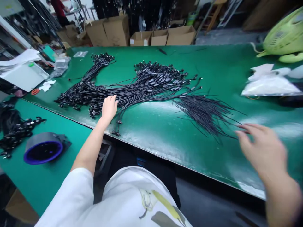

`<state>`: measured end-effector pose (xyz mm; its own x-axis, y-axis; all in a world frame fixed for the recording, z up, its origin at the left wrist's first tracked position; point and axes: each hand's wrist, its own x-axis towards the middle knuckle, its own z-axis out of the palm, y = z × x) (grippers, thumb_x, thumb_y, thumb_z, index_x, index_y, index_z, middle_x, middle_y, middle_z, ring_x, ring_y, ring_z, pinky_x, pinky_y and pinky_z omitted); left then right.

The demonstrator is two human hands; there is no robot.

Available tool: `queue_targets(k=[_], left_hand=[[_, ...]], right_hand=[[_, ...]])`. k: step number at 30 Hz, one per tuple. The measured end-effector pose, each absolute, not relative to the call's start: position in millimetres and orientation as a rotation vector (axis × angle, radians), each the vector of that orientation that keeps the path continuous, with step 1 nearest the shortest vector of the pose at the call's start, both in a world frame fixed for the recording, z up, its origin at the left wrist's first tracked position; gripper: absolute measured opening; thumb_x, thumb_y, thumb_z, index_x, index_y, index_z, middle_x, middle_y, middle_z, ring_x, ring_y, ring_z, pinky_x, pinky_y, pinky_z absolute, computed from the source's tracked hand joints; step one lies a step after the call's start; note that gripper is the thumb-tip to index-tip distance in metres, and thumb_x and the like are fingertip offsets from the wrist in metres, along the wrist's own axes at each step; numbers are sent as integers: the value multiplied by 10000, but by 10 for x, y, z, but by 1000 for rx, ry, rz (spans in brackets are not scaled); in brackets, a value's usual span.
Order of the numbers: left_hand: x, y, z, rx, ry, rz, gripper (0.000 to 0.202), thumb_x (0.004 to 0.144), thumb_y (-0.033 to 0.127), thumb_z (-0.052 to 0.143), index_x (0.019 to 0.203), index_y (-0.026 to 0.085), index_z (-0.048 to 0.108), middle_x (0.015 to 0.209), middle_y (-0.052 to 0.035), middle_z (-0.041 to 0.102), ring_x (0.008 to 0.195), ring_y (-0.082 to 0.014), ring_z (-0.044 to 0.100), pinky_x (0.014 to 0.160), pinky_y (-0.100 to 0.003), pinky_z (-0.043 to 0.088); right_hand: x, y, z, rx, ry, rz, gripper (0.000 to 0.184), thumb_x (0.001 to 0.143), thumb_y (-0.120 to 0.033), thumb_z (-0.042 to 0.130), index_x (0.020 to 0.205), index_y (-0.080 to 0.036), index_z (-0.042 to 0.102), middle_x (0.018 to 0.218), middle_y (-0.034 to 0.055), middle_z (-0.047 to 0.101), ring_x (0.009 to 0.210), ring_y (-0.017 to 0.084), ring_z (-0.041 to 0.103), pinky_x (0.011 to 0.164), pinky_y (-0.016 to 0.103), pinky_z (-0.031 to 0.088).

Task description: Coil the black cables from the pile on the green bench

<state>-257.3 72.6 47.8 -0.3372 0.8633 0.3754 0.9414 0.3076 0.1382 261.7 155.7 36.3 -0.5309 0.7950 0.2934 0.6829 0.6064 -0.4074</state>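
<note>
A long bundle of thin black cables (132, 93) with small connectors lies across the green table. My left hand (109, 108) is curled over the bundle near its left end, fingers closed on some cables. Below that hand, a few cable ends with connectors (115, 133) hang toward the table's front edge. To the right of the bundle, a loose fan of thin black tubes (203, 113) is spread out. My right hand (262, 145), slightly blurred, pinches the end of one thin black tube at the fan's right tip.
Another cable bunch (101, 60) lies at the back left. A purple-rimmed tape roll (44, 148) rests on the side table near more black cables (17, 132). A white plastic bag (270, 83) and a green fan-like object (285, 33) are at right. Cardboard boxes (181, 35) stand behind.
</note>
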Motion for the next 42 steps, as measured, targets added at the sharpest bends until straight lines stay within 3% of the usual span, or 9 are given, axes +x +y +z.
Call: queue_targets(k=[6,10,15,18,23,27,31,36,42], left_hand=[[-2739,1844,516,-1896,-2296,-259,330,927,244,484,1219,112,564,1215,-183,606,1119,-293,540,946,-392,400],[-2910,2001,667,-1885,-2256,-350,202,931,215,454,971,118,627,966,-162,654,937,-277,595,817,-372,437],[-3033,1719,877,-1846,-2083,-565,309,1000,219,278,1094,132,559,1086,-135,619,1030,-230,560,915,-362,414],[-2764,1439,809,-2005,-1987,-515,223,977,261,396,1025,174,595,1033,-86,651,980,-202,592,875,-306,442],[-2104,1157,747,-2226,-1841,-359,297,993,236,328,1027,152,611,931,-93,659,878,-200,629,751,-288,467],[-2162,1164,838,-2341,-1871,-374,374,993,395,357,1167,146,576,1051,-113,648,937,-205,634,771,-293,478],[-3047,1263,846,-2402,-1904,-143,602,875,484,589,1369,172,443,1356,-145,547,1255,-256,492,1056,-394,333],[-4160,1410,986,-1899,-2215,103,199,920,340,550,954,162,631,975,-93,679,1035,-247,557,1000,-434,318],[-4135,1514,1274,-1748,-2037,-70,364,1020,359,249,1218,202,511,1035,-83,580,1094,-234,430,972,-435,267]], right_hand=[[1563,1288,288,-988,-2515,258,301,948,-338,405,1029,-209,664,1122,109,651,1000,254,650,883,425,547],[1441,1111,206,-871,-2708,314,287,964,-292,398,1032,-210,665,1099,83,675,945,207,661,842,374,548],[1459,1189,170,-922,-2670,643,296,980,-307,371,958,-219,653,992,55,686,907,178,660,820,331,544],[1037,1331,224,-829,-2613,732,272,970,-299,387,1087,-224,620,1086,66,654,967,182,645,880,345,532],[-45,1591,493,-889,-2473,343,613,917,-329,506,1469,-179,288,1442,168,381,1166,250,553,934,381,502],[-536,1977,718,-928,-2747,100,343,952,-335,447,1239,-174,543,1193,128,578,990,234,606,740,308,473],[-599,2406,865,-831,-2867,-319,293,973,-225,342,964,-143,623,943,121,610,779,192,578,635,296,329],[-583,2910,1242,-736,-2757,-574,297,922,-84,314,936,-115,609,931,130,600,733,177,516,621,318,238],[-501,3670,1624,-1007,-2525,-535,343,965,-125,272,1021,-72,606,1041,146,590,844,169,521,700,308,298]])
